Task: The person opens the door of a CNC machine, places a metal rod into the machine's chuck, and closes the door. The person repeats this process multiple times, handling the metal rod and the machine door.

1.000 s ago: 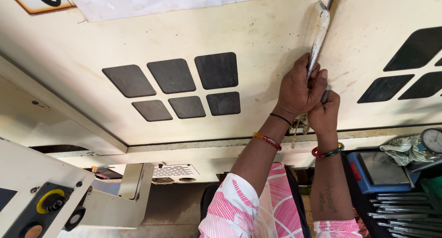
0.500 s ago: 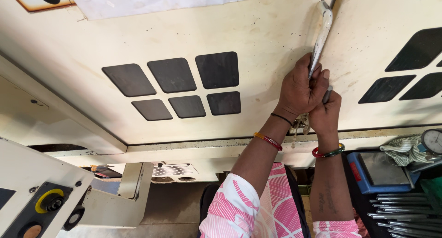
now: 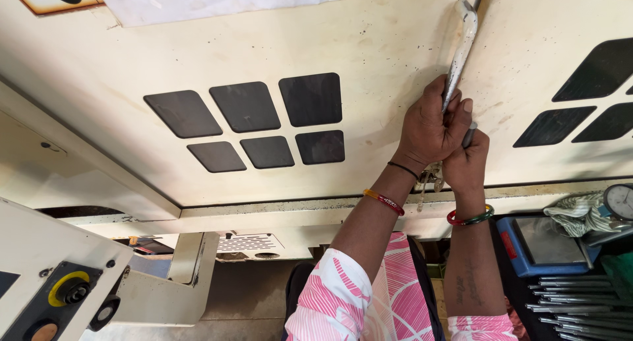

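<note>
The fingers (image 3: 432, 113) of the left hand (image 3: 428, 127) are wrapped tight around the lower end of a long pale metal handle (image 3: 459, 48), which runs up along the seam of a cream machine door (image 3: 369, 51) toward the upper right of the frame. Just below and touching it, the right hand (image 3: 465, 163) is closed as a fist around a dark slim rod (image 3: 469, 135) whose tip pokes out above the knuckles; what the rod is cannot be told. A small bunch of keys (image 3: 428, 177) hangs under the two hands, at the door's lower edge.

By the look of it, the step in hand is working the door latch, both hands bearing on the handle together. A next move would call for a steady pull or turn along the handle's length, with the grip kept firm.

Further out, dark rhombus windows (image 3: 264, 120) sit at centre left. At the lower right lie a blue tray (image 3: 527, 262), a row of steel rods (image 3: 580, 301) and a round dial gauge (image 3: 620, 201).
</note>
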